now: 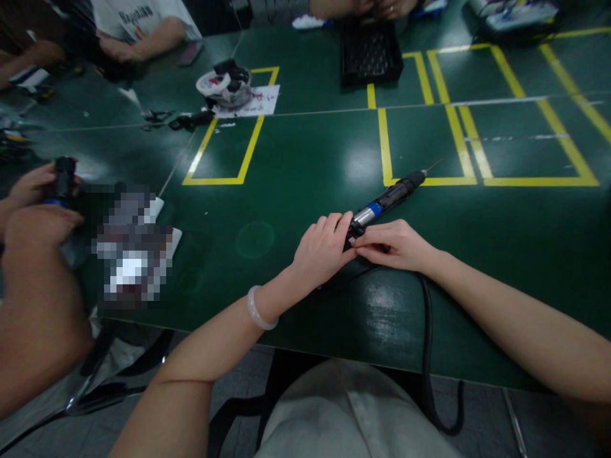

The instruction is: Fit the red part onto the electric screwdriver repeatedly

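An electric screwdriver [366, 215], black and silver with a blue band, lies slanted over the green table [305, 165], its thin bit pointing to the upper right. My left hand [324, 248] is wrapped round its rear end. Close against that same end, my right hand [398, 245] pinches with thumb and fingers at something too small and hidden to name. A black cable [427, 331] runs down below my right wrist and over the table's front edge.
At the left, another person's hands hold a black tool [64, 181] beside a pixelated patch. Tape rolls [224, 86] sit on a paper sheet. A black tray [371, 57] stands at the back near another person. Yellow tape rectangles mark the table; a chair is at lower left.
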Available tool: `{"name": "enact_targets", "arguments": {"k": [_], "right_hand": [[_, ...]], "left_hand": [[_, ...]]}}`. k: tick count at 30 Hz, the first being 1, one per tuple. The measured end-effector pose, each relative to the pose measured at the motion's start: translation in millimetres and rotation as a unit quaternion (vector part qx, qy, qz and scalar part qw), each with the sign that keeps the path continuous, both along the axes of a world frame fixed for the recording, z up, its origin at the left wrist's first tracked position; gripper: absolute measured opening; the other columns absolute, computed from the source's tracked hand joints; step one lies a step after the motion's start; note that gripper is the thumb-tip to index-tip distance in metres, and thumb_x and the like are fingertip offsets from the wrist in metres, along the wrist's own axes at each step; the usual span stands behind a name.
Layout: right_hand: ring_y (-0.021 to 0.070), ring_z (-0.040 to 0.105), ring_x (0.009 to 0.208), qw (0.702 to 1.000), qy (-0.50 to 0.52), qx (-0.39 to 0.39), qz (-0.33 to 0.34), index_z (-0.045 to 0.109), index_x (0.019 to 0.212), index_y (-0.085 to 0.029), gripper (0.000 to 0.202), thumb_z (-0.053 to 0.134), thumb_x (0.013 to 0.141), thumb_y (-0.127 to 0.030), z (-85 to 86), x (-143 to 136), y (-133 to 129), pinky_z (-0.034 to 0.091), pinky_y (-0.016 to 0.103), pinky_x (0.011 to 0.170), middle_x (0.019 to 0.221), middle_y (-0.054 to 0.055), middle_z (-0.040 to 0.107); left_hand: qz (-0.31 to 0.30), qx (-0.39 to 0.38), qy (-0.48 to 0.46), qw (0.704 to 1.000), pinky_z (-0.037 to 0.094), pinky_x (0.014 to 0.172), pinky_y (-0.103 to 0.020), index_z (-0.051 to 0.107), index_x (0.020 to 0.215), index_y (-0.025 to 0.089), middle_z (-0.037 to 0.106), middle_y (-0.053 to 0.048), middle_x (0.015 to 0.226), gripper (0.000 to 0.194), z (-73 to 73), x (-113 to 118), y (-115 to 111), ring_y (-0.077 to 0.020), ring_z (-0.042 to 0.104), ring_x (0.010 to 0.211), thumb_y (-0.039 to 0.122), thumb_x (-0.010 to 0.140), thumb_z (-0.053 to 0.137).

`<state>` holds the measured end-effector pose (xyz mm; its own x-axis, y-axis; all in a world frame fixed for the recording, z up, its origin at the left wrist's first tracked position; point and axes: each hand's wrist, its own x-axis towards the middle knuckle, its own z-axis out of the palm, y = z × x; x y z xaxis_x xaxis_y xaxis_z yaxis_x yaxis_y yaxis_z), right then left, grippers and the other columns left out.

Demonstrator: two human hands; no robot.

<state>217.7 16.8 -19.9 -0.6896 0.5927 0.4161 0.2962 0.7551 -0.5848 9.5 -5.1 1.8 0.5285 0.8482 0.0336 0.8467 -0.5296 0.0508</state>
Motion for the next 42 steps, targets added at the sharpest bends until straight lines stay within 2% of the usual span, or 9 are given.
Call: {"name": "enact_targets", "arguments": {"k": [4, 8, 12, 19, 26, 36, 42], "right_hand": [[0.0093, 0.056, 0.055, 0.998, 0.017, -0.046, -0.029, 0.074, 0.091, -0.018, 0.022, 0.058, 0.098, -0.031, 0.0, 0.9, 2.4, 0.042, 0.022, 0.057, 0.072, 0.001, 0.07], [0.0089, 0.052, 0.05, 0.991, 0.056, -0.093, -0.075, 0.073, 0.088, -0.017, 0.022, 0.06, 0.097, -0.033, 1.2, 2.7, 4.1, 0.039, 0.022, 0.052, 0.061, -0.001, 0.064], [0.0093, 0.049, 0.047, 0.981, 0.08, -0.147, -0.093, 0.07, 0.083, -0.017, 0.028, 0.06, 0.096, -0.039, 0.9, 4.1, 4.7, 0.035, 0.023, 0.048, 0.055, -0.003, 0.058], [0.0091, 0.047, 0.046, 0.975, 0.074, -0.18, -0.104, 0.067, 0.078, -0.017, 0.031, 0.06, 0.095, -0.042, 0.0, 5.5, 6.5, 0.033, 0.023, 0.047, 0.053, -0.003, 0.056], [0.0087, 0.048, 0.047, 0.974, 0.069, -0.193, -0.097, 0.068, 0.08, -0.016, 0.028, 0.06, 0.095, -0.039, -2.2, 5.8, 7.9, 0.035, 0.022, 0.047, 0.055, -0.003, 0.056], [0.0087, 0.049, 0.048, 0.977, 0.049, -0.184, -0.094, 0.069, 0.08, -0.016, 0.027, 0.059, 0.095, -0.037, -3.1, 5.6, 9.0, 0.035, 0.023, 0.049, 0.055, -0.003, 0.057], [0.0095, 0.049, 0.049, 0.976, 0.042, -0.189, -0.097, 0.07, 0.081, -0.016, 0.027, 0.059, 0.095, -0.036, -3.3, 5.6, 9.8, 0.035, 0.023, 0.05, 0.055, -0.003, 0.056]], "left_hand": [[0.005, 0.017, 0.001, 1.0, 0.049, 0.085, -0.036, 0.045, 0.145, 0.009, 0.059, -0.017, 0.129, 0.059, -1.2, 2.3, -0.2, -0.0282, 0.058, 0.107, 0.052, 0.105, 0.053], [0.006, 0.014, 0.016, 1.0, 0.049, 0.087, -0.036, 0.045, 0.144, 0.009, 0.058, -0.017, 0.131, 0.06, 0.1, 5.2, -1.1, -0.0279, 0.058, 0.109, 0.05, 0.103, 0.059], [0.003, 0.012, 0.032, 0.999, 0.05, 0.088, -0.037, 0.043, 0.146, 0.008, 0.056, -0.017, 0.133, 0.062, 0.5, 5.5, -1.6, -0.0286, 0.057, 0.111, 0.048, 0.102, 0.061], [0.018, 0.045, 0.038, 0.998, 0.05, 0.088, -0.038, 0.044, 0.145, 0.007, 0.057, -0.019, 0.131, 0.063, -3.7, -13.0, 6.1, -0.0297, 0.057, 0.109, 0.045, 0.1, 0.066], [0.099, 0.061, 0.06, 0.991, 0.051, 0.09, -0.039, 0.045, 0.144, 0.007, 0.057, -0.021, 0.131, 0.058, -1.0, -61.2, 28.2, -0.0319, 0.058, 0.11, 0.04, 0.101, 0.063], [0.279, 0.05, 0.077, 0.956, 0.049, 0.092, -0.047, 0.045, 0.141, 0.006, 0.055, -0.026, 0.131, 0.056, -2.1, -156.7, 74.5, -0.041, 0.055, 0.117, 0.048, 0.104, 0.046], [0.358, 0.061, 0.065, 0.93, 0.044, 0.097, -0.051, 0.045, 0.139, 0.006, 0.051, -0.026, 0.134, 0.056, -5.3, -211.5, 100.7, -0.0412, 0.047, 0.126, 0.051, 0.106, 0.039]]}}
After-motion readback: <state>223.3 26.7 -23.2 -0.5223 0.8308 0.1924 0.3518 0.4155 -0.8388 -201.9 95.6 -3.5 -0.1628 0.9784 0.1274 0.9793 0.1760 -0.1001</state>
